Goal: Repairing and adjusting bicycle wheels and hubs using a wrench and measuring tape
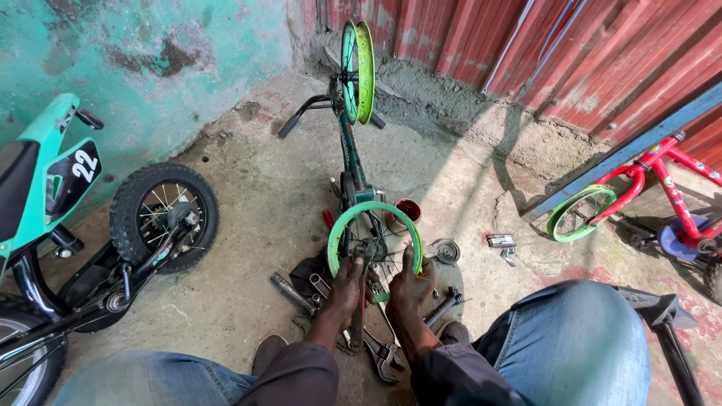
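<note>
On the concrete floor [248, 218] between the seated person's knees: an adjustable wrench [383, 357] and loose spanners [297, 292] lying under the wrists, then the left hand [347, 289] curled around the lower left of the green rear wheel rim [374, 213] near its hub, and the right hand [410, 284] clasping the rim's lower right. Risk, as a judgement: a finger may be nipped between spokes and frame if the rim turns, and small parts may roll off among the scattered tools. Beyond: the upturned green bicycle frame [349, 154], its front wheel [357, 71] by the red corrugated wall [602, 53].
</note>
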